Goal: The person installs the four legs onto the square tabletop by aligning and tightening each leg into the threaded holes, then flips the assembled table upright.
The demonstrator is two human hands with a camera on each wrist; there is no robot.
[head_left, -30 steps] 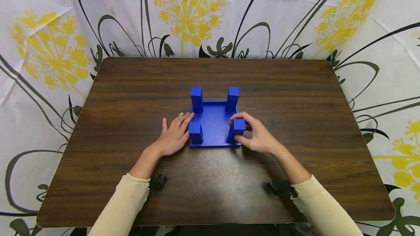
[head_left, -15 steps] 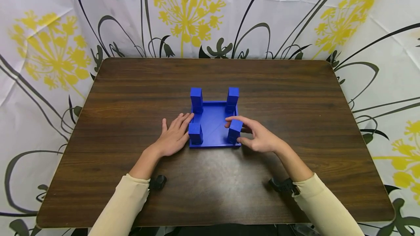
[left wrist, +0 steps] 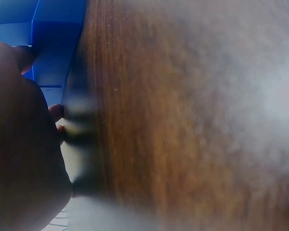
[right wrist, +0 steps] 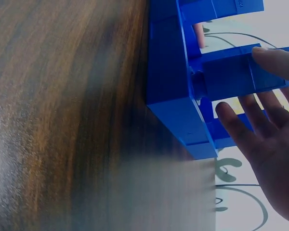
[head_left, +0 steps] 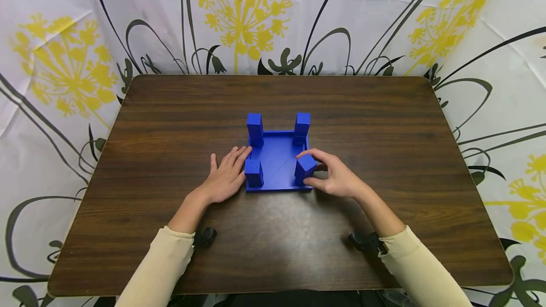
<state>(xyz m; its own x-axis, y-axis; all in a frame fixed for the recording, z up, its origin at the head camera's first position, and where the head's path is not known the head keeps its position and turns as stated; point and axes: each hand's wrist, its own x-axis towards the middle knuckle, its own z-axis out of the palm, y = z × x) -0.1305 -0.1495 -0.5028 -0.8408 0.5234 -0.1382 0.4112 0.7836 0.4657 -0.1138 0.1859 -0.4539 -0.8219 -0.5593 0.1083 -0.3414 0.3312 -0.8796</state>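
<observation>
A blue square tray-like base [head_left: 279, 162] with low rims lies on the table, a blue square post standing at each corner. My right hand [head_left: 337, 176] grips the near-right post [head_left: 305, 167] between thumb and fingers. That post is turned at an angle to the base. In the right wrist view a narrower neck shows between this post [right wrist: 229, 77] and the base, and my thumb [right wrist: 274, 62] presses its side. My left hand [head_left: 226, 176] lies with fingers extended against the base's left side, beside the near-left post [head_left: 254, 173]. The left wrist view shows this hand [left wrist: 19, 144] dark and close.
Two more posts, the far-left [head_left: 255, 129] and the far-right [head_left: 302, 128], stand upright at the back corners. The brown wood-grain table [head_left: 170, 117] reaches back to a flower-patterned cloth [head_left: 273, 22]. Black wrist devices sit on both arms.
The near-right post has turned from square with the base to an angle. My right fingers have shifted slightly around it. My left hand and the base have stayed in place.
</observation>
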